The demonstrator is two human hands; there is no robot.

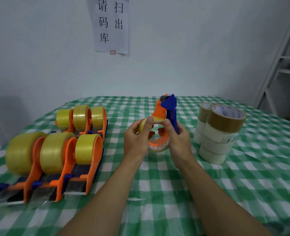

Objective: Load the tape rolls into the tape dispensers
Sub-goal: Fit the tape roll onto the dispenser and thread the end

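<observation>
Bare checked table [158, 184] lies open beneath the forearms, its far edge at the wall. Mid-table, the left hand [137, 138] pinches a yellowish clear tape roll [142, 126] at the upright orange-and-blue dispenser [158, 109], whose blue handle the right hand [179, 140] grips. Six loaded dispensers [55, 150] sit left, and stacked rolls [221, 133] stand right.

2 bare forearms are reaching forward and converging on the orange dispenser [158, 109], the left hand [137, 138] curling at its left side and pinching the tape roll [158, 120] between thumb and fingers, the right hand [179, 138] wrapping its right side, thumb pointing up.
</observation>
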